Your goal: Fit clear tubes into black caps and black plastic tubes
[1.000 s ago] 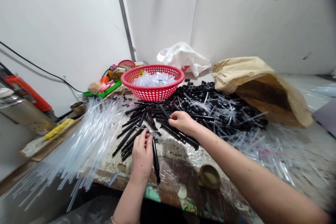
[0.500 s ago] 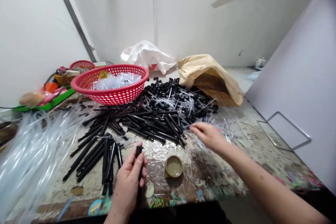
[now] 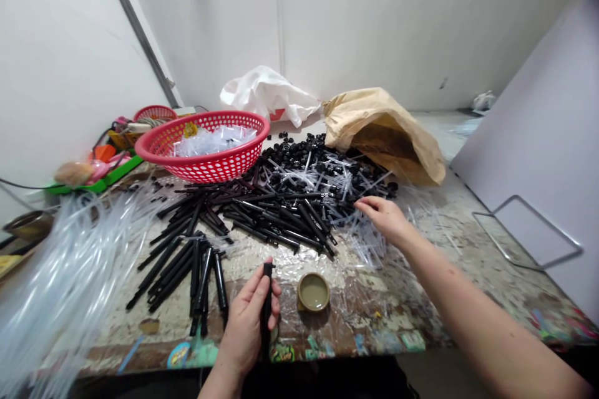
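My left hand [image 3: 255, 305] is wrapped round a black tube [image 3: 266, 299] held upright near the table's front edge. Reaching over the right side of the pile, my right hand [image 3: 381, 215] has its fingers pinched together beside short clear tubes [image 3: 367, 240]; whatever they hold is too small to make out. Many black tubes [image 3: 276, 218] lie in the middle, with more at the left. Behind them are small black caps [image 3: 292, 153] mixed with thin clear sticks [image 3: 306, 177]. A small round cup [image 3: 313, 293] of liquid stands right of my left hand.
A red basket [image 3: 210, 156] of clear pieces stands at the back left, near a green tray [image 3: 112, 174]. Long clear tubes [image 3: 70, 280] cover the left side. A brown paper bag [image 3: 384, 124], a white plastic bag [image 3: 266, 96] and a metal wire frame [image 3: 528, 230] are also there.
The view has shifted slightly. My right hand has moved a little up and away over the clear tubes, its fingers still together. My left hand still holds the black tube.
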`<state>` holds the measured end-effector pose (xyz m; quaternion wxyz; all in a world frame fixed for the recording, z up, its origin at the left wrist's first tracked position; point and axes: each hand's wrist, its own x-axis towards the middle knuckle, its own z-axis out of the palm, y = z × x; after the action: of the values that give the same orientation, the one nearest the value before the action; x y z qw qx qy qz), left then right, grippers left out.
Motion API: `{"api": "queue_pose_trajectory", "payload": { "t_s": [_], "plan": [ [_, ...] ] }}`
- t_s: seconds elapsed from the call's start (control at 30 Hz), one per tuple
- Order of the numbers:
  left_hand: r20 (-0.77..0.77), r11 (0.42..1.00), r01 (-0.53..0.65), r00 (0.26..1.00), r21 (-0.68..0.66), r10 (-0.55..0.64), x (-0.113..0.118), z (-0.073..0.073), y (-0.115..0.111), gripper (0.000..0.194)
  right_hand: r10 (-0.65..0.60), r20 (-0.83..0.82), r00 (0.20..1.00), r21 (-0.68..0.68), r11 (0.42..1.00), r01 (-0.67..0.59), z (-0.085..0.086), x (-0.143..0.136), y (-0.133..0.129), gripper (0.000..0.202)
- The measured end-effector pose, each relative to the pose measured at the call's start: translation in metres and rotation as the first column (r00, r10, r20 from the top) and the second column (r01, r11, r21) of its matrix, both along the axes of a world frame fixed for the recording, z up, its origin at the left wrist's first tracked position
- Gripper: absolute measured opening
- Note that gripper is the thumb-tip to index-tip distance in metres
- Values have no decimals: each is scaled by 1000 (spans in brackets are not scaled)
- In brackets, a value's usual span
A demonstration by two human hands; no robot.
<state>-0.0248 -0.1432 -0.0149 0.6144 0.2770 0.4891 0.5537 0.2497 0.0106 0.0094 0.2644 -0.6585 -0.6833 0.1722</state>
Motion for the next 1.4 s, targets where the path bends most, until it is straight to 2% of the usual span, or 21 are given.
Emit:
{"api": "queue_pose_trajectory", "payload": {
  "t_s": [0.1, 0.2, 0.27, 0.37, 0.47, 0.57, 0.67, 0.73, 0.8, 0.87, 0.97, 1.03, 1.07, 1.13, 1.23, 1.4],
  "plan": [
    [-21, 1000, 20, 1000, 8, -20, 0, 0, -1, 49, 79, -147, 986, 3, 997, -80, 18, -10, -15, 39],
    [-21, 999, 29, 999, 22, -29, -1, -1, -3, 48, 279, -246, 928, -33, 955, -296, 30, -30, -47, 37],
    [-18, 999, 31, 999, 33, -31, -1, -1, -4, 47, 442, -183, 878, -14, 892, -452, 30, -42, -71, 29],
    [-19, 999, 29, 999, 38, -28, -1, -3, -3, 44, 604, 55, 795, 86, 791, -606, 20, -57, -96, 20],
    [-29, 999, 22, 999, 43, -21, -1, -5, -3, 36, 623, 303, 721, 143, 718, -681, 11, -66, -107, 18],
    [-40, 998, 33, 999, 62, -31, -1, -6, -4, 31, 584, 474, 659, 127, 695, -707, 12, -74, -110, 11],
    [-52, 996, 44, 998, 77, -40, -1, -6, -5, 29, 544, 571, 614, 126, 681, -721, 16, -81, -111, 12],
    [-53, 995, 46, 998, 84, -42, -1, -5, -5, 29, 535, 581, 613, 128, 684, -718, 16, -82, -112, 13],
    [-45, 995, 41, 998, 89, -37, -1, -5, -6, 30, 530, 542, 652, 125, 717, -686, 16, -80, -112, 13],
    [-32, 995, 25, 999, 92, -22, -1, -5, -6, 33, 518, 421, 744, 128, 778, -614, 16, -78, -111, 13],
    [-16, 996, -1, 1000, 91, 3, 0, -3, -7, 36, 516, 22, 857, 53, 855, -516, 23, -80, -111, 11],
    [-4, 995, -7, 1000, 97, 8, 1, 0, -10, 35, 473, -249, 845, -42, 867, -497, 30, -87, -113, 15],
    [5, 995, -12, 1000, 101, 11, 2, 2, -11, 35, 448, -332, 830, -77, 864, -497, 33, -92, -114, 17],
    [19, 993, -24, 1000, 113, 22, 3, 7, -14, 34, 427, -394, 814, -95, 862, -498, 39, -101, -115, 19],
    [12, 991, -53, 999, 123, 52, 3, 15, -18, 31, 445, -393, 805, -62, 860, -506, 43, -112, -116, 18],
    [-34, 991, -58, 997, 117, 63, 3, 18, -22, 35, 463, -403, 789, -32, 855, -518, 43, -119, -115, 15]
  ]
}}
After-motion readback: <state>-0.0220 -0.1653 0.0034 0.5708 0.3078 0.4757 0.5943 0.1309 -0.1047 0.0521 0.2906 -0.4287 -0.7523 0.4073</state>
